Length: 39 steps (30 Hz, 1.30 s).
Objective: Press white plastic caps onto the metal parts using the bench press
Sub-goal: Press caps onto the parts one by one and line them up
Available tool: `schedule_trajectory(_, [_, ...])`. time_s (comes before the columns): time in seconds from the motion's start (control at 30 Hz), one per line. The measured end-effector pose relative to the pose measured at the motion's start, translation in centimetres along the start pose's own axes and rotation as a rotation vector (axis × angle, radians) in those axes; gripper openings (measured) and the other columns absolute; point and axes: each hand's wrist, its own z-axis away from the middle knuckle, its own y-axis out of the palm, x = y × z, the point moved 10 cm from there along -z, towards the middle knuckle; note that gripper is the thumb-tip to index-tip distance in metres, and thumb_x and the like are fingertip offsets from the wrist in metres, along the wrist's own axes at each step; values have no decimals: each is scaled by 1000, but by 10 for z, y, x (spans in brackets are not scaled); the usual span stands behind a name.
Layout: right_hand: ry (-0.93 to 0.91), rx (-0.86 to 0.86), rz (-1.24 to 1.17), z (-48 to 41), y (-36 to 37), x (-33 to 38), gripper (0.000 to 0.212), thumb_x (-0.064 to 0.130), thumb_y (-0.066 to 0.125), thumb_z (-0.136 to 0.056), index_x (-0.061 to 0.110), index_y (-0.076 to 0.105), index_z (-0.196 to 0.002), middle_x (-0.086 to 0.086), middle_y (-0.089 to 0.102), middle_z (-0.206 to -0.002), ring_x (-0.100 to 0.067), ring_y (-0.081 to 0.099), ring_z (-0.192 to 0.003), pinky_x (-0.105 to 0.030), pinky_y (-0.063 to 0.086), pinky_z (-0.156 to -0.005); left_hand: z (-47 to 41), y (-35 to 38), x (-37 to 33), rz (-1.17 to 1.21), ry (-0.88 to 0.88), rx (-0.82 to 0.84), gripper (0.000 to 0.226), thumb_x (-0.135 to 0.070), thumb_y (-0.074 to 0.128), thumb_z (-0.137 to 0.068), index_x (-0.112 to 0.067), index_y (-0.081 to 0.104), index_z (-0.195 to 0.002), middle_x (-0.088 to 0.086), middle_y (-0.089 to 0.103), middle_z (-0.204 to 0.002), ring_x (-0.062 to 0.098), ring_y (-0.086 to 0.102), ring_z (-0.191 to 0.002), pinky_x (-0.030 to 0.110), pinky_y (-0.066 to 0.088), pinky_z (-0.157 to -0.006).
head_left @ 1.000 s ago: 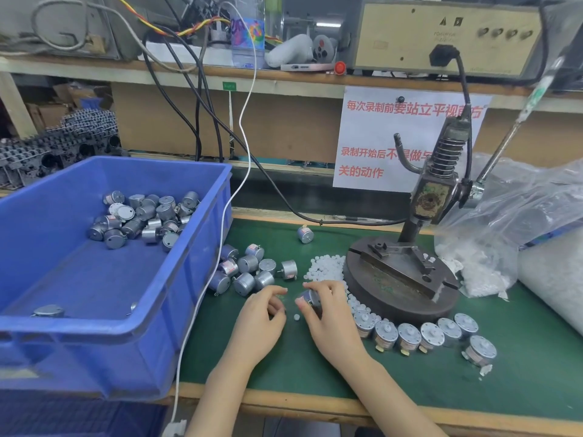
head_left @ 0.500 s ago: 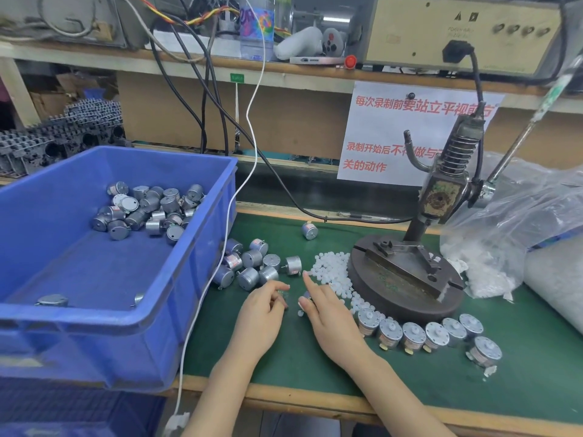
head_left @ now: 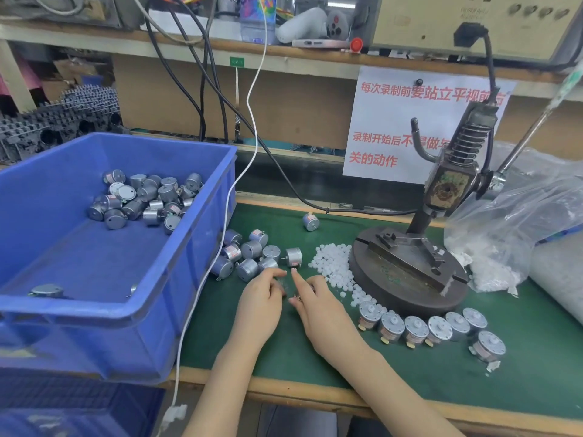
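Observation:
My left hand (head_left: 260,305) and my right hand (head_left: 320,309) lie close together on the green mat (head_left: 315,351), in front of the bench press (head_left: 407,279). The right hand's index finger points forward, and a small metal part (head_left: 298,298) shows under its thumb. My left hand's fingers curl toward the thumb around a small blurred spot. A pile of white caps (head_left: 334,263) lies between my hands and the press base. Loose metal parts (head_left: 252,253) lie just beyond my left hand. A row of capped metal parts (head_left: 416,329) curves along the front of the press.
A blue bin (head_left: 126,310) holding several metal parts stands at the left. The press lever (head_left: 530,137) rises to the right. A clear bag of white caps (head_left: 504,241) lies behind the press. One metal part (head_left: 310,221) lies apart. A white cable (head_left: 220,247) hangs over the bin's corner.
Both hands have stayed together in front of the caps. The right hand has lowered the metal part toward the mat, and its index finger has straightened.

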Motion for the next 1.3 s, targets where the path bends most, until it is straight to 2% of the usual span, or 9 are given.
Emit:
schedule_trajectory(0.17, [-11,25,41,-3,7,3,52,33,33,-100,18,18,-148,-7,37,-121,-24,50,-94,-25,31,-67,-10,2,3,21,-63,-41,31,2,41,-86,-17,59,-103,6,63,-79,19,56,-81,27,42,-70])
schedule_trajectory(0.43, [88,-30,71,1,-6,0,50,33,41,-97,19,30,-144,-3,45,-109,-21,53,-89,-27,39,-65,-11,9,-4,14,-16,-77,27,-1,46,-85,-25,58,-90,-9,54,-64,8,51,-63,15,38,-55])
schedule_trajectory(0.53, [33,-232,226,10,-37,15,46,31,81,-68,8,70,-105,0,64,-73,-18,59,-61,-21,45,-50,-8,11,-5,-20,12,-58,28,0,46,-85,-22,61,-93,-14,55,-68,5,53,-67,17,38,-59])
schedule_trajectory(0.6, [15,-297,257,17,-49,19,40,33,88,-54,10,74,-83,3,65,-63,-17,58,-54,-19,46,-49,-7,12,-5,-27,17,-41,27,-1,46,-86,-19,63,-95,-17,55,-72,9,54,-73,17,36,-63])
schedule_trajectory(0.67, [61,-199,250,19,-49,16,35,33,87,-55,13,69,-76,3,65,-69,-17,59,-61,-19,46,-54,-6,12,-4,-31,13,-41,26,-1,46,-86,-17,64,-95,-16,56,-75,11,55,-77,19,37,-66])
schedule_trajectory(0.8, [222,113,160,15,-32,-7,27,25,59,-89,9,48,-107,-9,48,-115,-26,51,-103,-31,36,-74,-5,11,-6,-67,18,-54,26,-2,45,-86,-15,63,-98,-8,56,-83,12,52,-80,21,36,-68])
schedule_trajectory(1.0, [169,323,134,4,-28,-9,26,20,63,-85,10,49,-104,-9,52,-113,-25,53,-102,-29,35,-70,-4,14,-10,-161,59,-39,25,-1,45,-86,-11,64,-100,-3,59,-98,17,54,-96,24,39,-79])
schedule_trajectory(1.17, [311,-12,-210,3,-76,-52,30,29,69,-79,15,60,-104,9,56,-85,-16,48,-93,-28,40,-75,-4,14,-8,-178,50,-33,24,-3,45,-87,-13,64,-100,-2,59,-103,16,53,-96,23,37,-78])
schedule_trajectory(1.3, [491,-252,-260,12,-117,-113,39,29,72,-78,12,62,-111,-3,63,-107,-22,53,-107,-33,43,-90,-4,16,-10,-245,73,-40,25,-6,44,-89,-12,61,-107,0,60,-107,17,53,-100,25,40,-79])
